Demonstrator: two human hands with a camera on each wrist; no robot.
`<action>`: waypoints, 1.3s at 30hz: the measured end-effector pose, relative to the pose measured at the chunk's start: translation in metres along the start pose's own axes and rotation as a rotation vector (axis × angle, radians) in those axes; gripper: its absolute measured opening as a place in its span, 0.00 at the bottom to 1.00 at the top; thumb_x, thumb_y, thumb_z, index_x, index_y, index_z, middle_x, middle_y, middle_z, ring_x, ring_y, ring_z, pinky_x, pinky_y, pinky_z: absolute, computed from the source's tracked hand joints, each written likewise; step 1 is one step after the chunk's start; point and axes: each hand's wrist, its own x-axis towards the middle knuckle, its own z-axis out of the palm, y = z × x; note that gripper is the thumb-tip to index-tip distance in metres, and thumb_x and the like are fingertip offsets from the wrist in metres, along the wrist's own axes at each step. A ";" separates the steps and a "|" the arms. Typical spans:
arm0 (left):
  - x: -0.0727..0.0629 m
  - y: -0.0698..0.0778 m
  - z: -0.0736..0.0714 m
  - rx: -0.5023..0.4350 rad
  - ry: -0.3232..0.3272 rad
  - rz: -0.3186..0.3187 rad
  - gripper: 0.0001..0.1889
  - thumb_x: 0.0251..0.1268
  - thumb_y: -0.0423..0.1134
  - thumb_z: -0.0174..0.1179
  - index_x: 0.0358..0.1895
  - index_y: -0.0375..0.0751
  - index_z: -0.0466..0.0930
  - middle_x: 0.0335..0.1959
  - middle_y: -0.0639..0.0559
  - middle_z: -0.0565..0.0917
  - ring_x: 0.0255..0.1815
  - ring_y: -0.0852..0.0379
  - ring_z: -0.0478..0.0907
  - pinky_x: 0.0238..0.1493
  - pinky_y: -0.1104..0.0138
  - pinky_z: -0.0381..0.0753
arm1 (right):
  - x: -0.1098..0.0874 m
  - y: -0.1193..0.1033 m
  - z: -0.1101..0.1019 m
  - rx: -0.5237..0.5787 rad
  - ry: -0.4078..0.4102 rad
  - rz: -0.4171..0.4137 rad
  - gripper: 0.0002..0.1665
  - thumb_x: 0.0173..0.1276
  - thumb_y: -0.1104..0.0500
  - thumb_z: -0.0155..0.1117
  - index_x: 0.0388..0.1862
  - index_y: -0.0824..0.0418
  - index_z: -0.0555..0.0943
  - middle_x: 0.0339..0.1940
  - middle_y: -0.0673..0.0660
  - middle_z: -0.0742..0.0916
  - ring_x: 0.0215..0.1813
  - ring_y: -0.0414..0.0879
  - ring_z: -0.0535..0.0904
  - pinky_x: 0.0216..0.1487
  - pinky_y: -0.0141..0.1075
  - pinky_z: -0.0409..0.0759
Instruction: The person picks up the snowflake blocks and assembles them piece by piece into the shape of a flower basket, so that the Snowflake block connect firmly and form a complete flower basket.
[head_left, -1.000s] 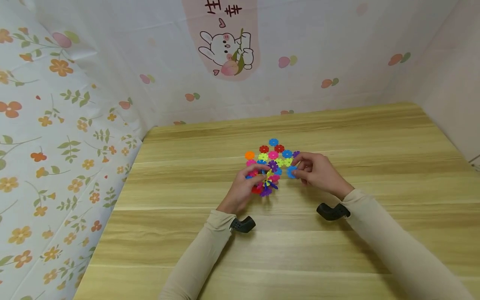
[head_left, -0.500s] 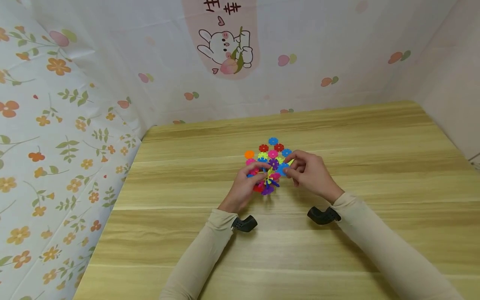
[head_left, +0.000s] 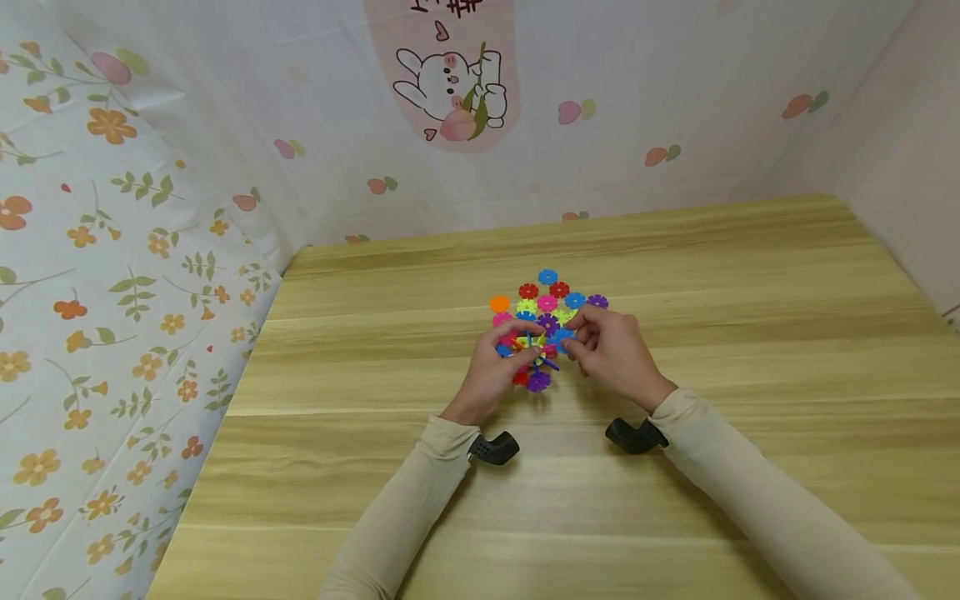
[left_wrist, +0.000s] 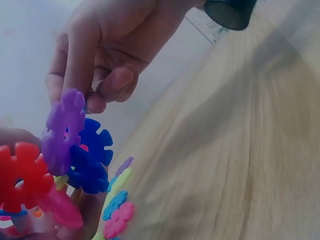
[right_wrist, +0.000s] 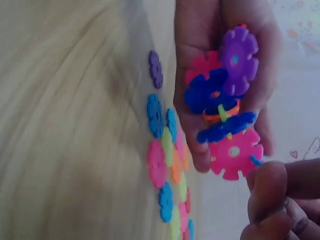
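Interlocking flower-shaped plastic discs are joined into a multicoloured cluster (right_wrist: pixel 232 152). My left hand (head_left: pixel 491 371) holds it between thumb and fingers. Red (left_wrist: pixel 25 177), purple (left_wrist: pixel 65 132), dark blue and pink discs stick out of it at different angles. To its right, my right hand (head_left: pixel 618 350) pinches a light blue disc (head_left: pixel 561 339) by thumb and index finger, at the cluster's side. From the right wrist view, only a thin light blue edge (right_wrist: pixel 256 160) shows at the fingertips, against the pink disc. The left fingers hide part of the cluster.
Loose discs lie flat on the wood-grain table (head_left: pixel 675 500) behind the hands, among them an orange disc (head_left: pixel 499 303), a red disc (head_left: pixel 528 291) and a purple disc (head_left: pixel 597 301). Patterned cloth (head_left: pixel 172 325) hangs along the left and back. Black wrist mounts sit below both hands.
My right hand has moved left, bringing the light blue disc from beside the loose pieces up to the cluster. The left hand has stayed nearly in place, still holding the cluster.
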 end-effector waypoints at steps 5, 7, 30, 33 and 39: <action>0.001 -0.003 0.003 0.090 -0.001 0.047 0.13 0.66 0.27 0.62 0.52 0.39 0.82 0.54 0.46 0.82 0.62 0.53 0.73 0.66 0.58 0.71 | -0.003 0.002 0.003 -0.003 -0.005 -0.010 0.05 0.61 0.73 0.68 0.33 0.70 0.80 0.20 0.56 0.84 0.16 0.41 0.78 0.22 0.31 0.79; 0.001 -0.004 0.002 0.113 -0.004 0.050 0.13 0.66 0.28 0.61 0.52 0.39 0.82 0.53 0.47 0.83 0.62 0.53 0.72 0.69 0.55 0.66 | -0.003 0.003 0.005 0.013 -0.014 -0.016 0.05 0.61 0.73 0.68 0.34 0.70 0.80 0.20 0.56 0.84 0.16 0.42 0.79 0.22 0.31 0.79; -0.005 -0.004 -0.012 0.023 0.034 -0.060 0.13 0.70 0.28 0.54 0.54 0.37 0.81 0.57 0.45 0.78 0.59 0.51 0.70 0.48 0.67 0.76 | 0.047 0.055 -0.043 -0.314 -0.165 0.102 0.10 0.66 0.65 0.66 0.44 0.69 0.83 0.31 0.60 0.84 0.33 0.51 0.76 0.35 0.38 0.74; -0.005 -0.003 -0.010 -0.004 0.035 -0.054 0.13 0.70 0.28 0.53 0.54 0.35 0.80 0.57 0.44 0.78 0.60 0.50 0.71 0.51 0.67 0.77 | 0.052 0.056 -0.041 -0.399 -0.181 0.133 0.14 0.65 0.64 0.65 0.47 0.71 0.83 0.33 0.63 0.82 0.35 0.53 0.74 0.36 0.42 0.74; -0.005 -0.002 -0.010 -0.023 0.032 -0.053 0.13 0.69 0.28 0.58 0.55 0.35 0.80 0.60 0.46 0.76 0.65 0.51 0.67 0.53 0.68 0.79 | 0.055 0.062 -0.037 -0.517 -0.187 0.166 0.13 0.63 0.64 0.65 0.44 0.71 0.83 0.40 0.67 0.81 0.41 0.58 0.74 0.44 0.50 0.76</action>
